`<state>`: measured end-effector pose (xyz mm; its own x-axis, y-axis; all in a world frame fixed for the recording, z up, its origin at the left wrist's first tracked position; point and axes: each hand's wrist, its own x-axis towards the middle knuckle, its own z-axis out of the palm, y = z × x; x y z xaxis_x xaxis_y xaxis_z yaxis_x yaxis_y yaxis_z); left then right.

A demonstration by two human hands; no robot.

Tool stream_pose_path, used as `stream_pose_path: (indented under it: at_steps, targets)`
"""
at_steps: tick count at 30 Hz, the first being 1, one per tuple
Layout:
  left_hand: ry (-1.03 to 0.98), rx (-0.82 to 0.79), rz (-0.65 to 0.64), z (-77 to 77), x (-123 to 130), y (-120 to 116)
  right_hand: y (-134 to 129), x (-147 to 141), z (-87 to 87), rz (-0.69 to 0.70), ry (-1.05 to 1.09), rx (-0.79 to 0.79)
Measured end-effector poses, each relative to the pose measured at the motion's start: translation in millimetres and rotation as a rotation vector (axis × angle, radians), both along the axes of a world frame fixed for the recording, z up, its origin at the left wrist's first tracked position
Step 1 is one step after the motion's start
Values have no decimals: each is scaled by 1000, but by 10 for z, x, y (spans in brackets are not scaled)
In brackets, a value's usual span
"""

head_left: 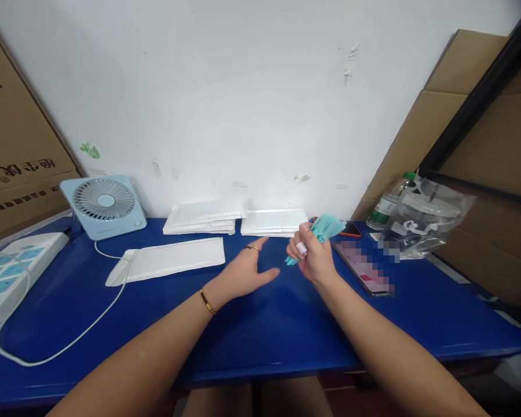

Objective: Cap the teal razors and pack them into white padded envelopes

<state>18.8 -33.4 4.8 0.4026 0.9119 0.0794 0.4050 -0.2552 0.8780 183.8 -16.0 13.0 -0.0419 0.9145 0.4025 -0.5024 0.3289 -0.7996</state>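
Gripping a teal bundle (327,227) characterises the step in hand, judged from the present posture. The phone (364,269) serves as landmark. The bundle is raised above the blue table (260,341), just left of the phone, and its thin pieces fan out beyond the fist; their number and material cannot be told. The right hand (315,256) is closed firmly about the bundle's middle, with a pale wrap (301,248) noted at one finger. The left hand (245,273), farther left of the phone, holds nothing; its thumb stands well away from the forefinger. Whether it touches the table cannot be told.

Left of the phone and farther back lie a near stack of white mailers (274,223) and a farther stack of white mailers (204,215). A single white mailer (173,259) lies flat, well left of the phone, with a cable (39,364) crossing one end.

In this inspector's judgement, any next move calls for steady pressure from the right hand, since loose pieces could slip, and for the unoccupied left hand to give support.
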Motion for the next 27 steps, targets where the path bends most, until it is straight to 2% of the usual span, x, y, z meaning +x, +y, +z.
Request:
stream_pose_path:
  at_steps: [1,2,4,6,8,11,13,16,18,20,23,25,27]
  targets:
    - [258,165,52,27,-104,18,56,48,-25,-34,-18,-18]
    - [503,248,113,49,-211,37,110,81,-69,-60,-53,-43]
    - [897,259,256,76,-411,78,199,103,-185,-86,-145,-119]
    - [1117,212,329,94,-559,121,250,82,-284,-78,-207,-180]
    - [1187,196,298,119,-637,145,262,61,-322,-59,-219,-193]
    - [1187,248,240,182,-628,64,241,96,-273,-34,-215,-185]
    - [1158,297,176,212,-553,-111,224,162,-222,7,-281,-232]
    - [984,423,-49,183,-396,-511,209,252,-184,122,-494,-355]
    - [789,590,-250,118,-309,-784,200,272,-190,198,-635,-427]
    - [656,773,-365,35,-266,-994,183,256,-208,257,-725,-487]
    - [522,922,-397,-99,-285,-1152,144,201,-230,337,-762,-551]
    - [462,901,-423,-188,-325,-1168,118,172,-229,387,-727,-560]
    - [344,824,-359,-253,-371,-1125,97,159,-213,422,-642,-536]
